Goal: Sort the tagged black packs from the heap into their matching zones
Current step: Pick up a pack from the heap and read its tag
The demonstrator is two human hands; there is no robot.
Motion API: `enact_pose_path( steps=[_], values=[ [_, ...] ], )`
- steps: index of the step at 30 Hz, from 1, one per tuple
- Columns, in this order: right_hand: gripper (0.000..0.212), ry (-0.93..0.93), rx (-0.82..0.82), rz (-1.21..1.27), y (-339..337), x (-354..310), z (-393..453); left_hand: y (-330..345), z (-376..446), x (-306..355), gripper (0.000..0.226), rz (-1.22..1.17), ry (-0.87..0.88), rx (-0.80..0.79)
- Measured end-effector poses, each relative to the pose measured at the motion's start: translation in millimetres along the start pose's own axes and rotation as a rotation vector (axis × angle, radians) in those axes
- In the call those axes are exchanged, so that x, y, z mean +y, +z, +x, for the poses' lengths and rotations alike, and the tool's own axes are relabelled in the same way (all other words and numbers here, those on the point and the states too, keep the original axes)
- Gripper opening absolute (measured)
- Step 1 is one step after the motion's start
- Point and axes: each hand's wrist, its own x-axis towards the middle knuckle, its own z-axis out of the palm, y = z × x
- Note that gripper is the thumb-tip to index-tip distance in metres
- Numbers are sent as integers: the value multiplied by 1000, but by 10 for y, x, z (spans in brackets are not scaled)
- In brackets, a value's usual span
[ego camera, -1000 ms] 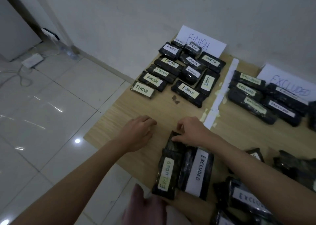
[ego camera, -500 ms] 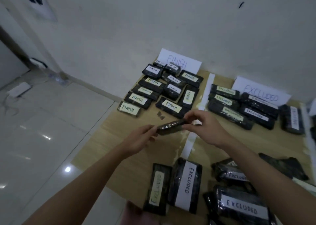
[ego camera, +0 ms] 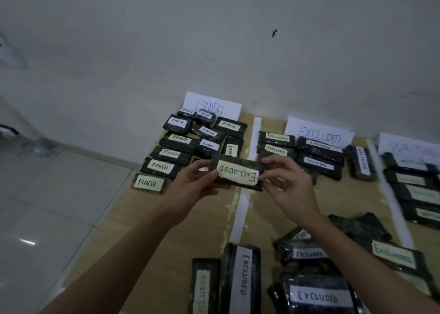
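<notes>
A pale wall (ego camera: 214, 39) rose behind a wooden board (ego camera: 147, 218) laid on glossy floor tiles (ego camera: 47, 218), with white tape strips (ego camera: 240, 216) dividing its zones. The EXCLUDED zone (ego camera: 316, 156) lay ahead and to the right of the hands, on the right hand's side. Held above the strip, its long axis running left to right, the EXCLUDED pack (ego camera: 238, 174) was pinched at its ends by the left hand (ego camera: 190, 185) and right hand (ego camera: 285, 182).
</notes>
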Motion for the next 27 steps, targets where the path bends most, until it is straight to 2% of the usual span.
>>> enact_pose_path(
  steps=[5, 10, 13, 16, 19, 23, 27],
  values=[
    [31, 63, -51, 14, 31, 6, -80, 76, 24, -40, 20, 4, 25, 93],
    [21, 318, -206, 86, 21, -67, -162, 274, 72, -77, 16, 50, 48, 142],
    [16, 369, -144, 15, -40, -103, -189, 418, 68, -103, 12, 189, 108, 68],
    [18, 385, -60, 62, -190, -133, -203, 588, 68, -111, 14, 311, 169, 0],
    [20, 412, -98, 45, -388, -127, -264, 725, 58, -87, 18, 451, 189, -114],
    [20, 476, -134, 33, -617, -96, -422, 880, 71, -70, 13, 650, 204, -232],
    [16, 438, -125, 19, -747, -89, -556, 1085, 107, -118, 18, 721, 239, -331]
  ],
)
